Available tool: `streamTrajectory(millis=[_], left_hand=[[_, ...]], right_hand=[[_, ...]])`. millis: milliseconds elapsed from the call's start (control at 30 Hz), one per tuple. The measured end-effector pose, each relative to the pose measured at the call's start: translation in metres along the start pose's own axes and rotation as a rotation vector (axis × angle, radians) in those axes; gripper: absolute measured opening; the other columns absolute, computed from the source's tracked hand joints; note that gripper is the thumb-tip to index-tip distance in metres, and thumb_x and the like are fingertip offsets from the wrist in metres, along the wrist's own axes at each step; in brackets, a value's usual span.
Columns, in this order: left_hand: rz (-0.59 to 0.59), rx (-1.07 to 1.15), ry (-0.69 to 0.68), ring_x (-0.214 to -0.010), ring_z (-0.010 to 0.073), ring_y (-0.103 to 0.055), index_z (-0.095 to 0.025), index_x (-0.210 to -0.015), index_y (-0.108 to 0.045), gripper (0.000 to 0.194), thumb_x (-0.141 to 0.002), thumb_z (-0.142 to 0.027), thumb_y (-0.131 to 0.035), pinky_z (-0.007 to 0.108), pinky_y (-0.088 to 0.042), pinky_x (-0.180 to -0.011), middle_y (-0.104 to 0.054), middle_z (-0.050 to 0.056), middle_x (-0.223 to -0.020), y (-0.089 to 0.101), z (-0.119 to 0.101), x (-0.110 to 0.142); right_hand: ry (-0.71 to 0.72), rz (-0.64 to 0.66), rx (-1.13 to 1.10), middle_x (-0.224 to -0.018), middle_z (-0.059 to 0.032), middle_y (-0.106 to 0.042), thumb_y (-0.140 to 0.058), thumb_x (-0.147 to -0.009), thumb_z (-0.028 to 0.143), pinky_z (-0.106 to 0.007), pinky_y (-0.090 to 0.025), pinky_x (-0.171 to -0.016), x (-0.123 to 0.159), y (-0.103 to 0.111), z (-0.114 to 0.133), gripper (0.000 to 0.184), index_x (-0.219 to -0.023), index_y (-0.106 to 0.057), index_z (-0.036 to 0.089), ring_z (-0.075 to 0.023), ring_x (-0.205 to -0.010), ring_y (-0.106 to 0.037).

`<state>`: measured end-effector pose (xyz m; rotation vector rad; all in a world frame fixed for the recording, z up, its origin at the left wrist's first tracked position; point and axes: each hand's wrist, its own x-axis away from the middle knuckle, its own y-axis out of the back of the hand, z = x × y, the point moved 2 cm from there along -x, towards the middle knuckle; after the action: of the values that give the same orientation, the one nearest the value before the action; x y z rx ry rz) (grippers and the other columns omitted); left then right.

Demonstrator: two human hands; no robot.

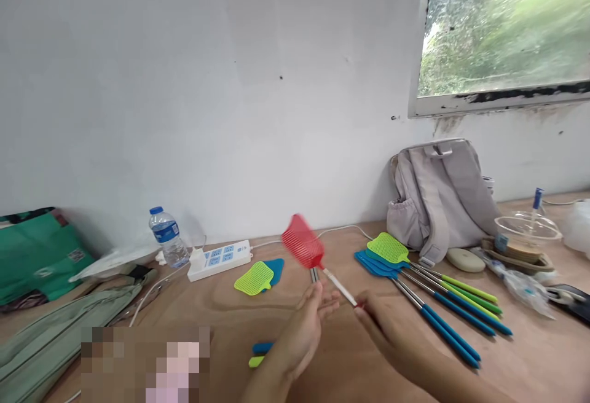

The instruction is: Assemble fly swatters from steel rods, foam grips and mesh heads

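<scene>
My right hand [375, 323] is closed round the red handle end of a red fly swatter [302, 242]. Its pale shaft slants up to the left, and the mesh head is blurred. My left hand [310, 317] is beside the shaft, thumb up and fingers partly curled. A thin metal rod [314, 274] ends at its fingertips; what the rod belongs to is hidden behind the red head. On the table to the left lie a lime swatter head [253, 278] and a blue swatter head [276, 271]. A blue handle end [263, 348] and a lime one [256, 361] show beside my left forearm.
Several blue and green fly swatters [428, 305] lie fanned at right. Behind them leans a grey backpack [442, 194]; a plastic cup [525, 237] stands further right. Leftward are a power strip [225, 257], a water bottle [168, 237] and a green bag [41, 262]. The wall bounds the table.
</scene>
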<state>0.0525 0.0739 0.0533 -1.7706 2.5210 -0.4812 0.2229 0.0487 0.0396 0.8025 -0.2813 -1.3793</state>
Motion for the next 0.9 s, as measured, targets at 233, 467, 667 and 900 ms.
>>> streamTrajectory(millis=[233,467,667,900], left_hand=[[-0.191,0.584,-0.148,-0.039,0.0036,-0.032,-0.018,-0.058,-0.034,0.042,-0.08,-0.046,-0.056,0.019,-0.039,-0.046,-0.028,-0.01,-0.048,0.005,-0.034,0.002],[-0.256,0.634,-0.206,-0.036,0.0025,-0.015,-0.018,-0.056,-0.03,0.045,-0.077,-0.047,-0.058,0.016,-0.02,-0.034,-0.012,-0.011,-0.048,0.019,-0.053,0.013],[-0.244,0.682,-0.276,-0.036,0.0034,-0.011,-0.019,-0.057,-0.031,0.04,-0.079,-0.039,-0.057,0.015,-0.017,-0.033,-0.008,-0.011,-0.05,0.014,-0.058,0.022],[-0.217,0.644,-0.363,-0.037,0.0043,-0.01,-0.019,-0.056,-0.03,0.042,-0.08,-0.043,-0.055,0.015,-0.018,-0.034,-0.008,-0.01,-0.05,0.013,-0.053,0.026]], right_hand=[[-0.011,0.22,-0.579,-0.05,0.0065,-0.038,-0.037,-0.084,0.055,-0.02,-0.027,-0.04,-0.026,-0.052,0.045,0.039,-0.073,-0.046,0.019,-0.0074,-0.04,-0.035],[-0.242,0.486,-1.236,-0.032,0.0125,-0.035,-0.053,-0.069,0.065,-0.017,-0.021,-0.031,-0.036,-0.075,0.075,0.046,-0.067,-0.041,0.02,-0.0041,-0.025,-0.023],[-0.361,0.846,-1.678,-0.03,0.0143,-0.033,-0.042,-0.085,0.051,-0.018,-0.012,-0.029,-0.024,-0.08,0.076,0.035,-0.069,-0.04,0.021,-0.0048,-0.023,-0.009],[-0.282,0.838,-1.383,-0.033,0.0136,-0.027,-0.033,-0.085,0.059,-0.019,-0.018,-0.033,-0.026,-0.073,0.073,0.042,-0.067,-0.039,0.021,-0.0055,-0.026,-0.013]])
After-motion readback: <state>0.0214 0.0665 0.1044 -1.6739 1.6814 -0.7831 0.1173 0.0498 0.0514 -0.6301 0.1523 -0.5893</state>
